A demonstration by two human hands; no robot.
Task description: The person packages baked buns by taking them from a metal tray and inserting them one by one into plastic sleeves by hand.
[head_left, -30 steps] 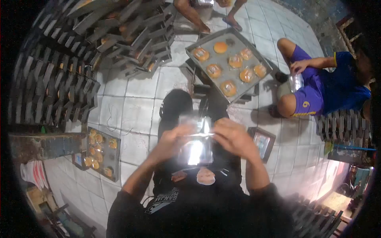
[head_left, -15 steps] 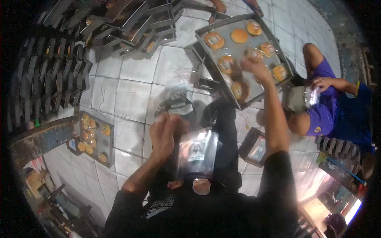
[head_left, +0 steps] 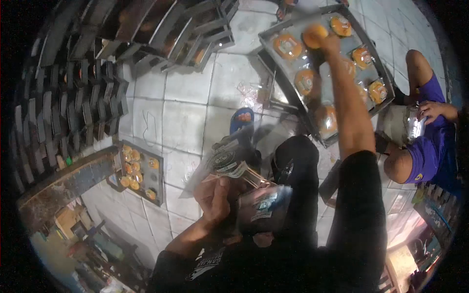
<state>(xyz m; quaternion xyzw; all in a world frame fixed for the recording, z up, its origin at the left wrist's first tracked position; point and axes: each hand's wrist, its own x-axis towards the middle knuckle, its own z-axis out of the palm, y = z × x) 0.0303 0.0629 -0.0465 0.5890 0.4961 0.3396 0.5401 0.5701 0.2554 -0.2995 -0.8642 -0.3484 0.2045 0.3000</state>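
My right hand reaches over a large metal tray, its fingers closed on a plain round bun near the far edge. Around it on the tray lie several buns in clear printed wrappers, such as a wrapped bun to the left. Above my lap, my left hand pinches a clear plastic bag with a dark round print and label. A stack of similar printed bags rests on my lap. My forearm hides part of the tray's middle.
At the left on the tiled floor is a smaller tray of buns. Stacked metal trays line the left side. To the right sits another person, a hand on a shiny clear package. A dark box stands beside my right knee.
My right hand has moved from the tray's middle to the plain bun at the far side and closed on it. The bag at my left hand appears more spread out. The view has shifted.
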